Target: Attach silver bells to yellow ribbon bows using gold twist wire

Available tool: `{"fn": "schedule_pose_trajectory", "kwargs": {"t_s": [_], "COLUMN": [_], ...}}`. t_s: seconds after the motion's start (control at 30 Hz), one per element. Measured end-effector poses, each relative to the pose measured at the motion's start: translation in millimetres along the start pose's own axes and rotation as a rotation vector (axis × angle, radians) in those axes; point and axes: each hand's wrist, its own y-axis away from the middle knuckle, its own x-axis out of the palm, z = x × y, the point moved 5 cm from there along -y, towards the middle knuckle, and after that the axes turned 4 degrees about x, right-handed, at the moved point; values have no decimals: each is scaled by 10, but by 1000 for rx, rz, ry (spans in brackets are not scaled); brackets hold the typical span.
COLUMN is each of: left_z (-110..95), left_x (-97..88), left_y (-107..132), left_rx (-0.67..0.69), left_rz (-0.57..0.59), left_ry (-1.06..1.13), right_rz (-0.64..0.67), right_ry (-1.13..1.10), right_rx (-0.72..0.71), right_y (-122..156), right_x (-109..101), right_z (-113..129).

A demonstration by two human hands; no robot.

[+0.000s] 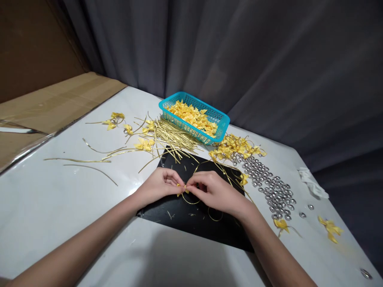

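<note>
My left hand point(163, 183) and my right hand point(214, 189) meet over a black mat point(191, 229). Between their fingertips is a small yellow ribbon bow point(179, 194), mostly covered by the fingers. Thumb and forefinger of each hand are pinched on it from either side. A thin gold cord point(191, 203) loops down from the pinch, and more of it curves out around my right hand. Just where each fingertip presses, on ribbon or on cord, is too small to make out. Short cord clippings lie on the mat.
Behind the mat stands a blue basket point(223, 129) of yellow bows, beside a pile of gold cords point(175, 137). Silver rings point(278, 195) and corded bows point(236, 146) spread to the right. Loose bows point(145, 144) lie left. A white crumpled strip point(312, 183) rests near the right edge.
</note>
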Motion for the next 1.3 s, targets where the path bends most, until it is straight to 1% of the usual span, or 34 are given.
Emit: {"fn": "schedule_pose_trajectory", "kwargs": {"t_s": [0.2, 0.37, 0.43, 0.73, 0.83, 0.9, 0.97, 1.07, 1.2, 1.3], "left_z": [-9, -33, -43, -22, -33, -47, -56, -49, -20, -4], "left_x": [-4, -4, -10, -26, -8, 7, 13, 3, -8, -10], "left_y": [1, 3, 8, 4, 6, 8, 9, 3, -9, -9], "left_rx": [-5, -9, -6, -16, -6, 4, 6, 0, -8, -15], "left_rz": [0, -20, -32, -38, -36, -35, -41, -48, -27, -17], "left_ry": [14, 20, 19, 14, 61, 110, 127, 103, 82, 75], "right_rz": [-33, -70, -82, -98, -156, -193, -180, -110, -39, -13], "right_ry": [-14, 41, 45, 0, -38, -101, -191, -309, -366, -383], "right_rx": [9, -65, -74, -46, -19, 40, 111, 179, 239, 269], "right_y": [-4, 6, 7, -5, -17, -32, -49, -63, -49, -39], "right_x": [17, 33, 30, 19, 20, 19, 34, 63, 59, 47], "right_z": [-25, -1, 5, 5, -15, -56, -107, -163, -209, -218]}}
